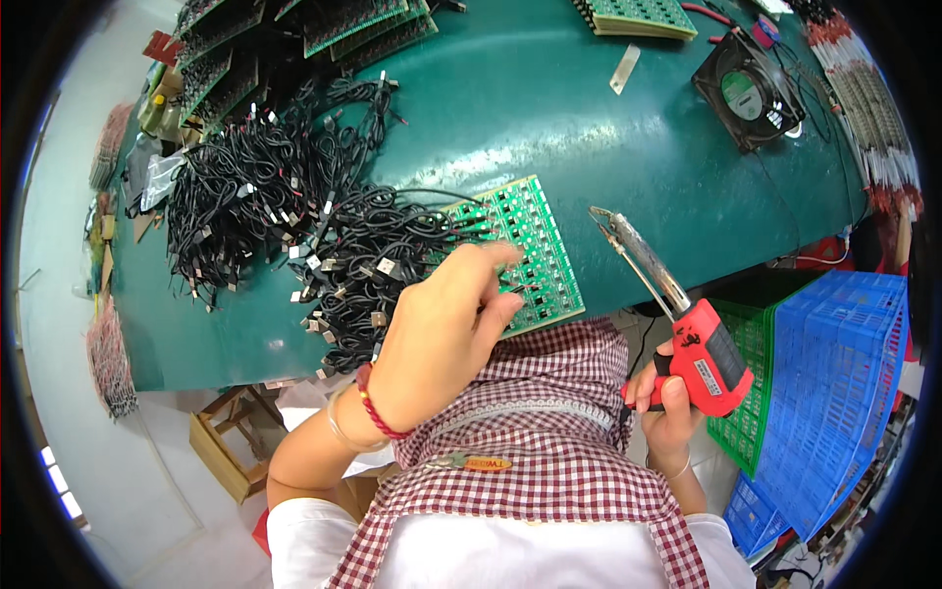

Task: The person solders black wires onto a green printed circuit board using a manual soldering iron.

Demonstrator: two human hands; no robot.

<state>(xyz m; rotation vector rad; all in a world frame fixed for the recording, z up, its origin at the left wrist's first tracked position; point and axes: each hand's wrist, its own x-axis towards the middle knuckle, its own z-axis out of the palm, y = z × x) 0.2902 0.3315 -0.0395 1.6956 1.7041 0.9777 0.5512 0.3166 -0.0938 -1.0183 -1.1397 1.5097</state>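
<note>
My left hand [442, 304] is over a green circuit board [551, 257] at the table's near edge, with index finger and thumb curled. A short black cable end [520, 289] shows between them; the rest of that cable is hidden by the hand. Rows of small components cover the board, and black cables reach its left part. My right hand [667, 398], right of the board, is closed round the grip of a red and black soldering gun [705, 358]. Its metal tip points up and left, apart from the board.
A heap of black USB cables [260, 187] spreads left of the board. Stacked circuit boards [363, 27] lie behind it, more boards [643, 18] at the far edge. A black fan [748, 90] stands far right. Blue crates [834, 383] and a green crate [736, 432] are right of me.
</note>
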